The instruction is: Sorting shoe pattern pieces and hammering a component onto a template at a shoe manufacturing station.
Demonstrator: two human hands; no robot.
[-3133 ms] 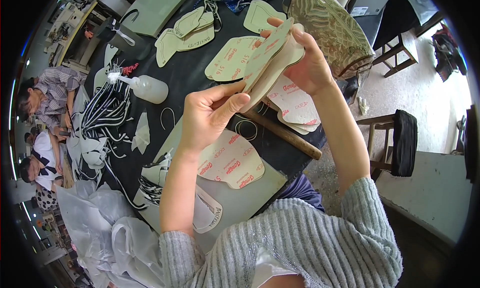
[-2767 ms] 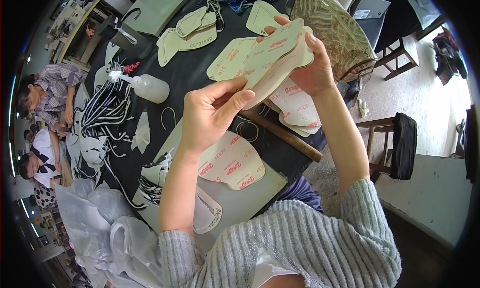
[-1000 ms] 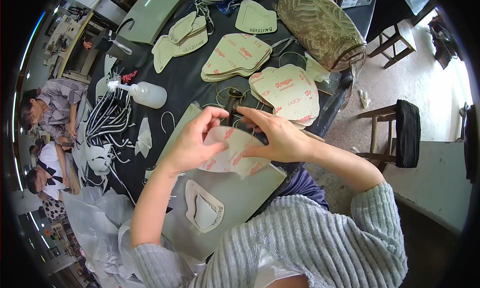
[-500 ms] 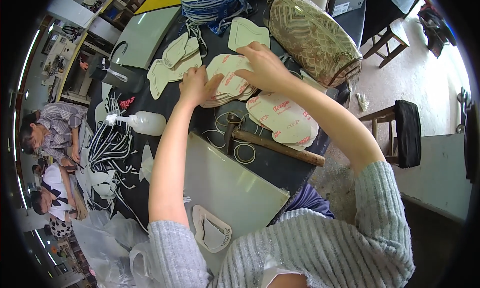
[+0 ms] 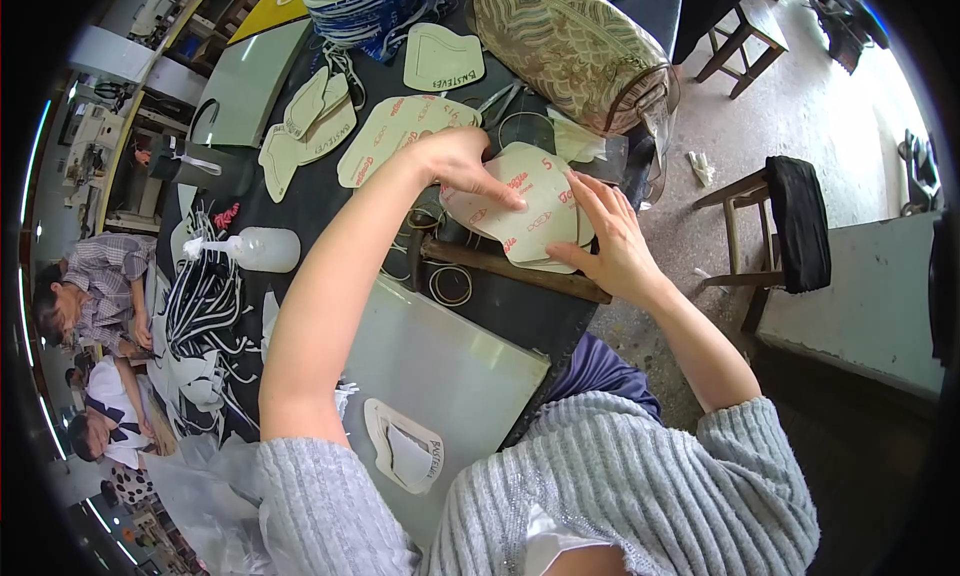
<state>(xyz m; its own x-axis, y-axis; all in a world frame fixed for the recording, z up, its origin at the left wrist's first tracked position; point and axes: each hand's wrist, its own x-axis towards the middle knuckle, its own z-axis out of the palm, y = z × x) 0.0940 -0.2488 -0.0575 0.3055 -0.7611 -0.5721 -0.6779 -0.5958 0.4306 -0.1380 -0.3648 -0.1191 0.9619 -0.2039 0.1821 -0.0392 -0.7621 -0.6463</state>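
A stack of pale cut sheet pieces with red print (image 5: 520,208) lies near the table's right edge, between my two hands. My left hand (image 5: 462,164) grips its far left side, the thumb lying across the top piece and the other fingers mostly hidden. Along the right edge, my right hand (image 5: 612,238) holds the stack, with its thumb on the near side. Another pale printed piece (image 5: 385,136) lies left of the stack, partly behind my left wrist. Just below the stack, a hammer (image 5: 510,268) rests with its wooden handle pointing right.
Paper-like templates (image 5: 443,58) lie at the back and left. Beyond the stack are scissors (image 5: 503,101) and a patterned bag (image 5: 575,51). A white squeeze bottle (image 5: 265,249) stands left; a grey board (image 5: 440,351) with a cut-out template (image 5: 405,446) is in front. Two people work at far left.
Both hands have moved right, from the left pile onto the stack near the table's right edge. The view has shifted, so the table appears further left.
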